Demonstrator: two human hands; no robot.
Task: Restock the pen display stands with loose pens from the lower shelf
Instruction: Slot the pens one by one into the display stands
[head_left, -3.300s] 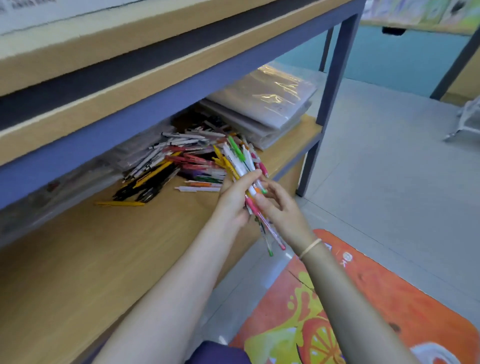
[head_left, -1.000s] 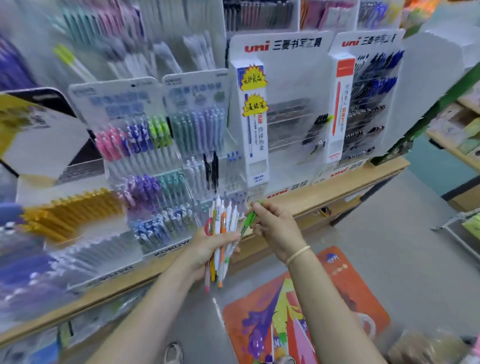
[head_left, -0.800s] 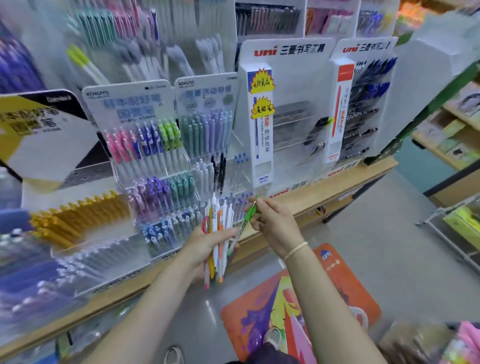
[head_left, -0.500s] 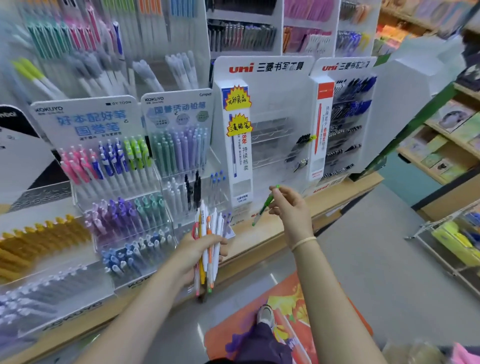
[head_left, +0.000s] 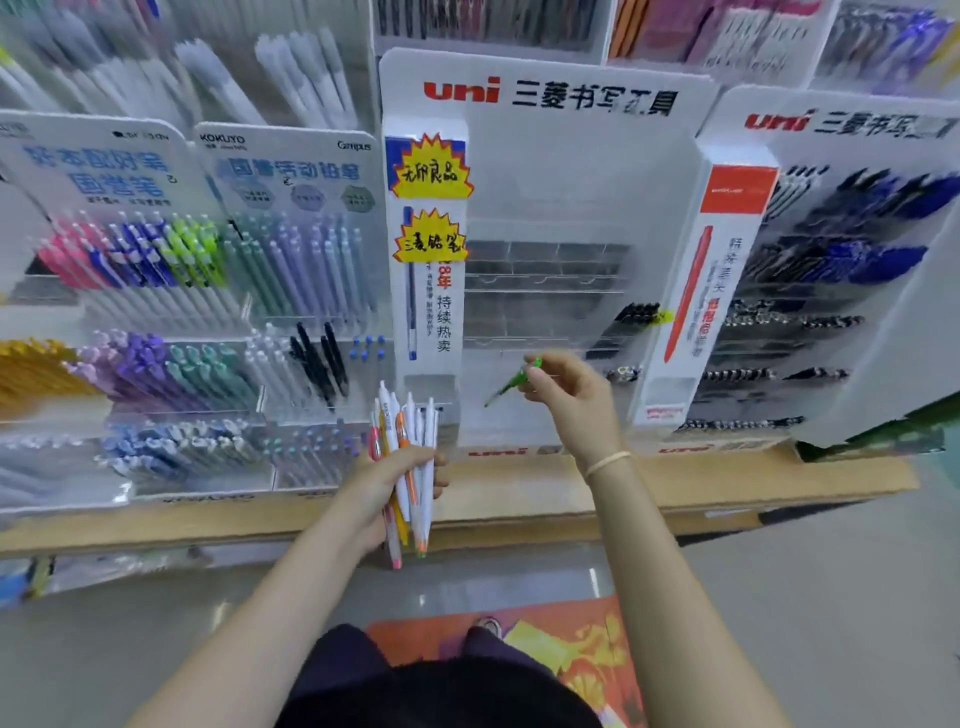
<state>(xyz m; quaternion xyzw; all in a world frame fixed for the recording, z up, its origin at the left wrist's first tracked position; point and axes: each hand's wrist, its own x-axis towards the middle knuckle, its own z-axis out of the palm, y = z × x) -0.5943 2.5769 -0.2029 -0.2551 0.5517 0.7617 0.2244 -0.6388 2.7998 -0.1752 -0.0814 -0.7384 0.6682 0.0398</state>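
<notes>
Raised right hand (head_left: 569, 397) pinches green pen (head_left: 511, 383) before seemingly near-empty uni stand (head_left: 545, 291).

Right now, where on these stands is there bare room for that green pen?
The clear trays of the middle uni stand look mostly bare, between its yellow-starred side panel and a few black pens at right. The Kokuyo stands on the left are crowded.

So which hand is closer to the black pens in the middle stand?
Right. The right hand, pinching a green pen, is just below-left of the black pens; the left hand is farther down-left.
</notes>
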